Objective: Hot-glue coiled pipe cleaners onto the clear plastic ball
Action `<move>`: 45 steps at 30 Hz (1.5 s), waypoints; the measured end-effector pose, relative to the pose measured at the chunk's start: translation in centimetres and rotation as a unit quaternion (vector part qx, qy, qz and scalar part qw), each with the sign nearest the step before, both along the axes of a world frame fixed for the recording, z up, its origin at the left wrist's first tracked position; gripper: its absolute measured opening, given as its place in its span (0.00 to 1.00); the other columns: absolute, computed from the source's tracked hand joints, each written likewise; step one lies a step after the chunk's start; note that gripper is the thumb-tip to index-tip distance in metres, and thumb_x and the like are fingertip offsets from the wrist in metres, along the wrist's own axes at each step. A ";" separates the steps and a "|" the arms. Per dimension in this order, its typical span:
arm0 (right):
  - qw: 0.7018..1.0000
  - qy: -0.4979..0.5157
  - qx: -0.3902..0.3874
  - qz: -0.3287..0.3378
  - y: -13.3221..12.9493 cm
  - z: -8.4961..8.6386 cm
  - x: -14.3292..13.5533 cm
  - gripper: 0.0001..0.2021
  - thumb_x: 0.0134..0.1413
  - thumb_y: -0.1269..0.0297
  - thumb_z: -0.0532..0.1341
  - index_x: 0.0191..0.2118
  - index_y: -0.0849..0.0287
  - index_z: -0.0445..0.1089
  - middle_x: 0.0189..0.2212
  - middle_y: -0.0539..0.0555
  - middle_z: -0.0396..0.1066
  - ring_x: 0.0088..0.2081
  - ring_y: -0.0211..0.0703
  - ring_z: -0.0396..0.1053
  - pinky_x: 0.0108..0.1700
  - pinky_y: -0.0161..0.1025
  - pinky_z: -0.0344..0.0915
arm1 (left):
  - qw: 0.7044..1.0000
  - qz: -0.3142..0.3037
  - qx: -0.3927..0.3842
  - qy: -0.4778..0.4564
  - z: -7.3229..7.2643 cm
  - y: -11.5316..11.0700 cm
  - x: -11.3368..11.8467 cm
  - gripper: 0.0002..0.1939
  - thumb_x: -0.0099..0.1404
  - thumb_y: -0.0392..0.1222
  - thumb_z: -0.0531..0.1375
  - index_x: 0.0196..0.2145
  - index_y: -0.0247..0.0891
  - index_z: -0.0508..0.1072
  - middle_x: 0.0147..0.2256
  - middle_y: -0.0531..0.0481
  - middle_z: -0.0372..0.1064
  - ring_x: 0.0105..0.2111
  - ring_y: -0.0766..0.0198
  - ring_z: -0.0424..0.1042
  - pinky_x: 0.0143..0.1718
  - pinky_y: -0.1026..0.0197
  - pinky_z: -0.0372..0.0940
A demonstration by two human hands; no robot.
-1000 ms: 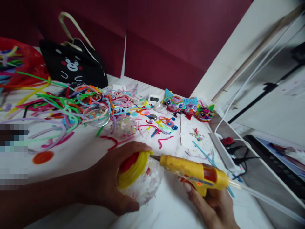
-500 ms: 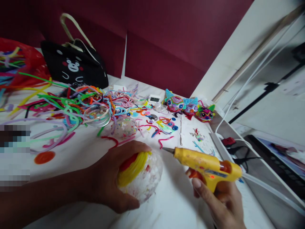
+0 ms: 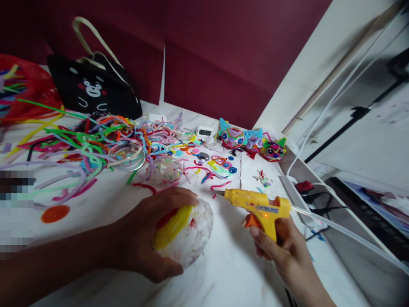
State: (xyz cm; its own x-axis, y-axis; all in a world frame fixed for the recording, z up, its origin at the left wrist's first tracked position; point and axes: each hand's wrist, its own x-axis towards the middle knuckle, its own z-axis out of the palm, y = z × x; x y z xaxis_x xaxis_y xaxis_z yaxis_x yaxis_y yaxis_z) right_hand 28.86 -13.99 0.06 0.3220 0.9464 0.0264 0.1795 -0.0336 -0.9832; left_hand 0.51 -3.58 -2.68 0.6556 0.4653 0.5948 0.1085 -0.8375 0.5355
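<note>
Left grip (image 3: pixel 145 234) clasps a mottled, translucent ball (image 3: pixel 193 234); right grip (image 3: pixel 283 247), a plastic glue gun (image 3: pixel 251 201).

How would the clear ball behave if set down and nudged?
The clear ball would likely roll, being round. Its see-through shell suggests it may be light for its size. Being glossy, that shell may slip more than the yellow band.

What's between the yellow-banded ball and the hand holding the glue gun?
In the head view, just white tabletop shows between the yellow-banded ball and the right hand.
</note>
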 end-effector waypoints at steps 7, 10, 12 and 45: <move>0.997 0.003 -0.044 0.071 0.7 0.0 0.8 0.22 0.55 0.47 0.71 0.44 0.57 0.68 0.30 0.47 0.69 0.22 0.32 0.62 0.21 0.30 0.63 | 1.000 0.017 0.002 0.008 -0.5 -0.2 -0.2 0.46 0.54 0.56 0.70 0.66 0.54 0.58 0.62 0.44 0.65 0.59 0.46 0.70 0.61 0.48 0.67; 0.990 0.000 -0.068 0.126 1.0 -0.5 1.2 0.20 0.57 0.48 0.70 0.43 0.58 0.68 0.30 0.47 0.68 0.21 0.30 0.60 0.21 0.29 0.62 | 1.000 0.028 -0.004 0.012 -0.6 -0.4 -0.3 0.46 0.53 0.54 0.71 0.66 0.57 0.57 0.63 0.45 0.64 0.60 0.46 0.69 0.62 0.48 0.67; 0.984 0.001 -0.087 0.153 1.3 -0.8 1.5 0.20 0.58 0.49 0.69 0.45 0.58 0.67 0.30 0.46 0.68 0.20 0.29 0.60 0.21 0.30 0.63 | 0.999 0.030 0.003 0.010 -0.8 -0.4 -0.4 0.46 0.54 0.56 0.70 0.66 0.58 0.57 0.63 0.44 0.64 0.60 0.46 0.70 0.61 0.47 0.67; 0.793 -0.523 -0.220 0.221 0.8 1.1 2.2 0.16 0.69 0.59 0.55 0.54 0.60 0.72 0.38 0.65 0.82 0.41 0.63 0.80 0.37 0.46 0.60 | 0.978 0.165 -0.031 0.121 0.1 1.0 0.5 0.35 0.55 0.59 0.69 0.57 0.44 0.69 0.55 0.44 0.74 0.52 0.48 0.76 0.53 0.52 0.72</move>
State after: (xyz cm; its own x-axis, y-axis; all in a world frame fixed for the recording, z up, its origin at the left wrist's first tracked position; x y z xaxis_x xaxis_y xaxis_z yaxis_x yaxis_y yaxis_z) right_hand 31.10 -13.21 1.18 -0.0230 0.9523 -0.3042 0.9791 -0.0401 -0.1995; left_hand 1.04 -2.58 -2.61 0.5816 0.7058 0.4044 0.4982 -0.7021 0.5087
